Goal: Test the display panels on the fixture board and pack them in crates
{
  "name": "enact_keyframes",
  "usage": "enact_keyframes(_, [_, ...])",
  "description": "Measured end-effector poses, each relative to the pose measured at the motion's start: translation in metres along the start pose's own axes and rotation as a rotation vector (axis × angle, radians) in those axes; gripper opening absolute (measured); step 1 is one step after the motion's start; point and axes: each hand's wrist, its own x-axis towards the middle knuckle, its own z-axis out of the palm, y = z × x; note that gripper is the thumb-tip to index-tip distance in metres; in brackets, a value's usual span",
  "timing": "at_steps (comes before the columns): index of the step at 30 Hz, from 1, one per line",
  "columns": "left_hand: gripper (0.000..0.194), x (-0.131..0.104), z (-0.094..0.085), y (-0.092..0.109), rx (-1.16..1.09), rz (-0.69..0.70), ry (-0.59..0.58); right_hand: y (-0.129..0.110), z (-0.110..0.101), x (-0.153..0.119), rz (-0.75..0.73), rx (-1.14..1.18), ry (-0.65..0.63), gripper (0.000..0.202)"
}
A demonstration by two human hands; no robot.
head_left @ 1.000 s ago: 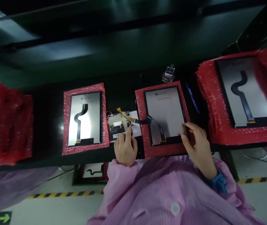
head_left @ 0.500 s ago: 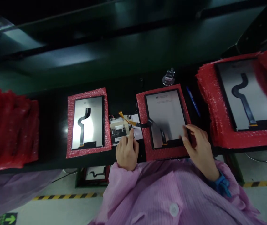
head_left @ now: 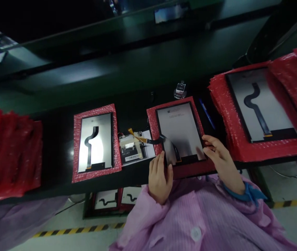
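Observation:
A display panel (head_left: 181,130) lies face down on a red bubble-wrap sheet (head_left: 152,116) on the bench, its silvery back upward. Its black flex cable (head_left: 174,148) bends left and meets an orange flex strip (head_left: 138,136). That strip reaches over a small circuit-board assembly (head_left: 132,150) with a white label. My left hand (head_left: 160,179) rests at the panel's lower left edge, fingers outstretched and touching it. At the right edge is my right hand (head_left: 221,160), fingers slightly bent and thumb apart, the tips against the border. Neither hand visibly lifts the panel.
Another panel (head_left: 100,139) lies on red wrap to the left. Stacks of red bubble wrap (head_left: 25,153) and wrapped panels (head_left: 271,104) stand at either side. A blue pen (head_left: 207,113) and a clear round fixture (head_left: 180,90) lie behind. Below is a crate (head_left: 87,205) with panels.
My left hand has moved right, from pointing at the flex strip by the circuit board to the panel's left edge. My right hand has shifted to the panel's right edge. The view has shifted slightly.

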Motion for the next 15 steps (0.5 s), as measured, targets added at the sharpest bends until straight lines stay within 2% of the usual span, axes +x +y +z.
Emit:
enact_keyframes(2, [0.044,0.001,-0.002,0.0,-0.013,-0.009,-0.02,-0.007,-0.004,-0.001,0.004,0.075,-0.018,0.041])
enact_keyframes(4, [0.041,0.004,-0.011,-0.006,-0.077,-0.035,-0.08,-0.022,-0.008,-0.009,-0.029,0.108,-0.012,0.038])
enact_keyframes(6, [0.037,0.011,-0.026,-0.013,-0.191,-0.111,-0.185,-0.041,-0.009,-0.021,-0.098,0.134,-0.038,0.038])
enact_keyframes(8, [0.034,0.022,-0.041,-0.016,-0.326,-0.225,-0.239,-0.063,-0.005,-0.032,-0.213,0.162,-0.136,0.043])
enact_keyframes(10, [0.036,0.037,-0.051,-0.013,-0.488,-0.326,-0.14,-0.08,0.005,-0.039,-0.394,0.161,-0.291,0.052])
enact_keyframes(13, [0.04,0.061,-0.056,-0.007,-0.835,-0.395,0.135,-0.092,0.028,-0.039,-0.685,0.164,-0.498,0.062])
enact_keyframes(15, [0.049,0.07,-0.056,-0.008,-1.011,-0.459,0.153,-0.09,0.045,-0.035,-0.714,0.167,-0.519,0.06])
